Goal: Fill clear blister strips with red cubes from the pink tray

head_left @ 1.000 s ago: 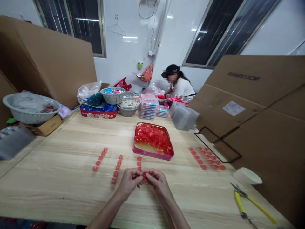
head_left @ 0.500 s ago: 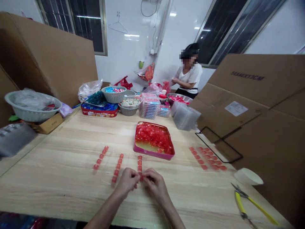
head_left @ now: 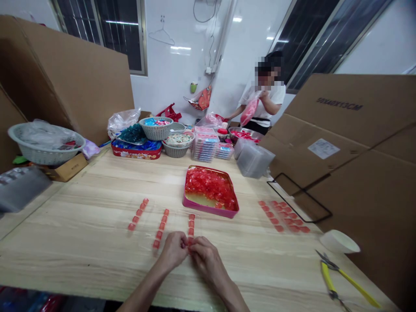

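At the near end of a row of small red translucent squares (head_left: 191,224), my left hand (head_left: 175,250) and my right hand (head_left: 204,258) meet, fingertips pinched close together. A red square lies at or between the fingertips; the fingers partly cover it. Both hands are closed, but what the left one pinches is hidden. To the left on the table lie two more rows, a middle row of red squares (head_left: 161,226) and a far-left row of red squares (head_left: 138,215). Beyond my hands stands a pink-rimmed tin (head_left: 208,211) heaped with loose red pieces.
Finished-looking strips of red squares (head_left: 286,215) lie right, near a black wire frame (head_left: 300,190). Yellow-handled pliers (head_left: 338,273) and a white bowl (head_left: 339,241) sit at the right edge. Baskets (head_left: 156,130) and stacked clear boxes (head_left: 204,145) stand behind. A co-worker (head_left: 264,99) holds a pink bag.
My hands have shifted slightly left and closer together at the row's near end. The co-worker has raised a pink bag and stands more upright.
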### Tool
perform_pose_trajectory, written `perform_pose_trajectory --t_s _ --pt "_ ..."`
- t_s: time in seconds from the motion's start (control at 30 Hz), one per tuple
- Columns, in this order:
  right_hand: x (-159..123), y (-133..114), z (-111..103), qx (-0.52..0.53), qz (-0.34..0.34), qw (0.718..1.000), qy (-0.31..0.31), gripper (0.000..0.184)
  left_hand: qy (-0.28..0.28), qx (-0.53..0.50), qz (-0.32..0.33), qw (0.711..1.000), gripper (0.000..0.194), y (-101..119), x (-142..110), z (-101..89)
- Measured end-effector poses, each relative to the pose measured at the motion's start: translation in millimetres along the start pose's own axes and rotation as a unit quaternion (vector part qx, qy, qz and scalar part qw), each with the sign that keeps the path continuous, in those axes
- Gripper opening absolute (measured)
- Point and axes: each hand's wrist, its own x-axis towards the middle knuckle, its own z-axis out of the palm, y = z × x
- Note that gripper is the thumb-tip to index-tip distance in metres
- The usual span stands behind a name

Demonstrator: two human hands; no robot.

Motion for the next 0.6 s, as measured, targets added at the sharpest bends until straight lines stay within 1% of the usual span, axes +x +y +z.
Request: perform_pose_trajectory --t_s 0.1,0.23,0.3,0.33,0.37,0.43,0.5,0.53,0.6 --pt "-0.7 -0.7 3.5 -0.006 -0.019 1.0 -0.004 0.029 -0.001 -0.011 0.002 1.0 0.016 -3.9 -0.9 0.9" --pt "-1.6 0.0 7.5 -0.025 -0.02 0.999 -0.004 0.027 0.002 -0.023 0.013 1.0 0.022 -5.4 -4.1 3.6" --pt "-2.8 0.4 8.7 -0.045 -0.029 0.999 -0.001 0.027 0.009 -0.029 0.022 0.999 0.022 -3.7 -5.0 -0.4" --pt "-3.9 0.7 8.5 -0.055 -0.035 0.998 0.0 0.027 0.022 -0.028 0.028 0.999 0.021 -2.8 -4.8 -6.0" --pt "-5.3 1.3 7.3 -0.062 -0.041 0.997 -0.001 0.026 0.046 -0.017 0.036 0.998 0.019 -2.4 -4.2 -14.8" --pt "-9.7 4.3 0.9 -0.071 -0.037 0.997 -0.006 0.025 0.124 0.049 0.054 0.99 0.015 -4.3 -2.7 -42.2" --pt "-17.4 10.8 -11.7 -0.077 -0.011 0.997 -0.002 0.024 0.213 0.159 0.061 0.962 0.014 -11.6 -3.6 -79.3" --pt "-23.1 15.2 -20.0 -0.082 0.006 0.997 0.006 0.023 0.252 0.209 0.046 0.944 0.013 -17.5 -5.4 -98.7" --pt "-38.3 25.2 -37.9 -0.102 0.045 0.993 0.032 0.023 0.268 0.218 0.047 0.937 0.013 -33.7 -8.7 -132.5"
